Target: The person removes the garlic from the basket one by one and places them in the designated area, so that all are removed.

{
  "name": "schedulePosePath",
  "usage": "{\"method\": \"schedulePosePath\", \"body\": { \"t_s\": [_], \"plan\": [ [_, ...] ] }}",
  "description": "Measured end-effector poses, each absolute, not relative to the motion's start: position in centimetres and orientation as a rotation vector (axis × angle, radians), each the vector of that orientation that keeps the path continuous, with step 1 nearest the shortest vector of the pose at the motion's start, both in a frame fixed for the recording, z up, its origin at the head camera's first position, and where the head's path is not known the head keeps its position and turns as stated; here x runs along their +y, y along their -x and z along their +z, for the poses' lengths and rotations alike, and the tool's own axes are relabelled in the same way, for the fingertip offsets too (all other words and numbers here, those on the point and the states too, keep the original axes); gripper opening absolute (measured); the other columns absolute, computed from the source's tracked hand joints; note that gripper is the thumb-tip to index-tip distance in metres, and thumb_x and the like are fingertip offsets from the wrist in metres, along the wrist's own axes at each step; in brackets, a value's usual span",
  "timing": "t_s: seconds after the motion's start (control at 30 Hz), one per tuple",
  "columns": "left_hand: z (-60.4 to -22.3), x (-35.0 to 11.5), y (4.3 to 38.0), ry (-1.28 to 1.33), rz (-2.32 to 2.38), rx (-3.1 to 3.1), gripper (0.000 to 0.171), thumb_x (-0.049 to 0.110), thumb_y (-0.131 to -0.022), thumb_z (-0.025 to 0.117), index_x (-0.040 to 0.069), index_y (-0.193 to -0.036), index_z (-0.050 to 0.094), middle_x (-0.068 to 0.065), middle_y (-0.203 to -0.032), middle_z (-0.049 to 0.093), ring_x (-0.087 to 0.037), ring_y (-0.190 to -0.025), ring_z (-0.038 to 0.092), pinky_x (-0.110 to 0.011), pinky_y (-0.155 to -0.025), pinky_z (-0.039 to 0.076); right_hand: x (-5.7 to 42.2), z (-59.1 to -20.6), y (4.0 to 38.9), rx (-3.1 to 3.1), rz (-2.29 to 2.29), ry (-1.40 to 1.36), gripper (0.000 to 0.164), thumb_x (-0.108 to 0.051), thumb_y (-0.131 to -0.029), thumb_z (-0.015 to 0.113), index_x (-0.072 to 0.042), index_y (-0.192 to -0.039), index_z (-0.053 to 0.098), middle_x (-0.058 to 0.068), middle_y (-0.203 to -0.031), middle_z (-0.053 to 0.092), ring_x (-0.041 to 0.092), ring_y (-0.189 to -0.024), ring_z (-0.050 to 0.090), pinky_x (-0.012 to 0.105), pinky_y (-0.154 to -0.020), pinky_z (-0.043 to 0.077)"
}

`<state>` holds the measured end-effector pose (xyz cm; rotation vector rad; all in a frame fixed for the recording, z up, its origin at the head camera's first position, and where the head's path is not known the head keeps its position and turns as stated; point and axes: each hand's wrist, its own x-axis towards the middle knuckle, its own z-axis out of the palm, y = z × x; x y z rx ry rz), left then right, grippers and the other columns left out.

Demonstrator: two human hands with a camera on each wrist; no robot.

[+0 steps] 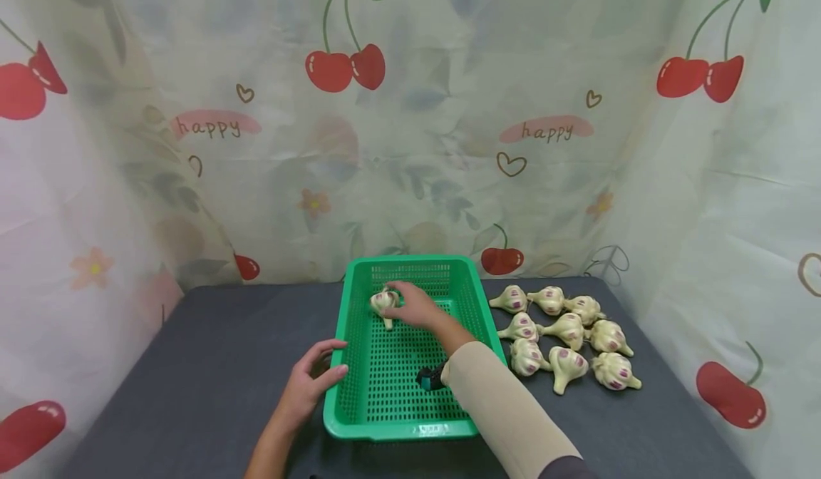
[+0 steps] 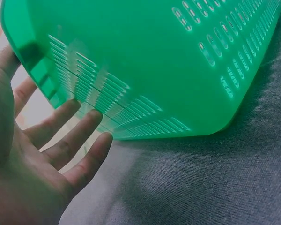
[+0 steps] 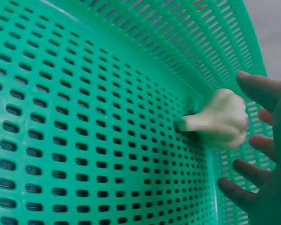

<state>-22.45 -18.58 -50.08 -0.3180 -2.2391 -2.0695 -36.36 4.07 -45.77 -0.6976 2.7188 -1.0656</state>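
A green plastic basket (image 1: pixel 415 433) with slotted walls stands on the dark table. My left hand (image 1: pixel 306 381) is at its left rim, thumb and index tip touching the edge. In the left wrist view the other fingers (image 2: pixel 68 145) spread loosely along the outer wall. Inside the basket, near the back left corner, lies a whitish garlic bulb (image 1: pixel 383 301) with purple patches. My right hand (image 1: pixel 415 306) reaches over it. In the right wrist view the fingers (image 3: pixel 250 173) are spread around the bulb (image 3: pixel 222 119), with a gap showing between them and it.
Several more garlic bulbs (image 1: pixel 567 331) lie in rough rows on the dark tablecloth (image 1: pixel 256 343) right of the basket. A printed curtain (image 1: pixel 410 179) with cherries closes off the back and both sides.
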Motion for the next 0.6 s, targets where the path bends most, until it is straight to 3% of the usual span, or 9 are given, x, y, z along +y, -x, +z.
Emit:
{"method": "schedulePosePath", "body": {
  "t_s": [0.17,0.3,0.4,0.6],
  "plan": [
    [-50.07,-18.50,22.51,0.315,-2.072,-2.239,0.036,0.009,-0.093,0.066,0.006,-0.128,0.057,-0.019,-0.130,0.056,-0.027,-0.113,0.058,-0.035,-0.085,0.049,3.73,-46.01,36.23,2.735,-0.910,0.784,0.063,-0.028,-0.093,0.069,-0.007,-0.146,0.042,0.012,-0.148,0.041,0.032,-0.135,0.037,0.050,-0.104,0.034],
    [-50.08,-18.50,22.51,0.320,-2.057,-2.241,0.036,0.009,-0.093,0.066,0.006,-0.128,0.057,-0.019,-0.130,0.056,-0.026,-0.114,0.057,-0.033,-0.085,0.049,3.53,-45.87,36.02,2.756,-0.906,0.768,0.049,-0.027,-0.091,0.071,-0.010,-0.133,0.055,0.011,-0.132,0.054,0.029,-0.116,0.052,0.044,-0.089,0.045],
    [-50.17,-18.55,22.54,0.321,-2.050,-2.243,0.036,0.008,-0.092,0.066,0.005,-0.127,0.058,-0.019,-0.129,0.056,-0.024,-0.113,0.058,-0.033,-0.086,0.049,3.45,-45.85,35.94,2.738,-0.891,0.752,0.036,-0.025,-0.090,0.072,-0.013,-0.122,0.060,0.010,-0.120,0.059,0.024,-0.101,0.057,0.037,-0.078,0.047],
    [-50.20,-18.62,22.61,0.305,-2.073,-2.249,0.037,0.010,-0.092,0.067,0.007,-0.127,0.058,-0.018,-0.130,0.056,-0.025,-0.114,0.057,-0.033,-0.086,0.048,3.36,-46.07,36.11,2.714,-0.851,0.756,0.028,-0.020,-0.089,0.073,-0.015,-0.115,0.062,0.009,-0.116,0.060,0.023,-0.100,0.057,0.036,-0.080,0.047]
  ]
}}
